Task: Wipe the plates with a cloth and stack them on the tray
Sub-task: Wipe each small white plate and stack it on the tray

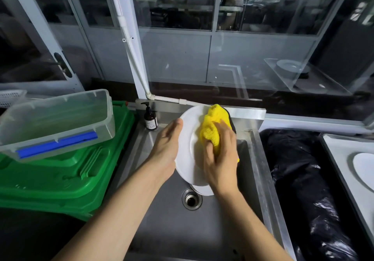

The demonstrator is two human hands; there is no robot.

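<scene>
Stainless steel sink fills the middle of the view, with a glass partition rising behind it at twelve o'clock. Over the basin, at the centre, a white plate is held tilted on edge, its face turned toward three o'clock. The left hand supports it from nine o'clock, with the fingers lying nearly straight along the rim and the thumb out of sight. The right hand has its fingers curled round a bunched yellow cloth and presses it against the plate's face.

A second white plate lies in the basin just beside the drain, partly hidden under the held one. At three o'clock, at the frame edge, a pale tray carries one plate, so stacking looks barely begun.

The plate looks rigid, smooth and breakable, and probably slippery if it is wet. Its rim is the safest hold, with the palm behind it while the cloth pushes. The cloth is soft and light and will bunch anywhere.

At eleven o'clock stands a brown pump bottle. It has a label, but the print is too small to read. At nine o'clock a clear plastic box with a blue latch rests on a green bin lid. A black bin bag lies at four o'clock.
</scene>
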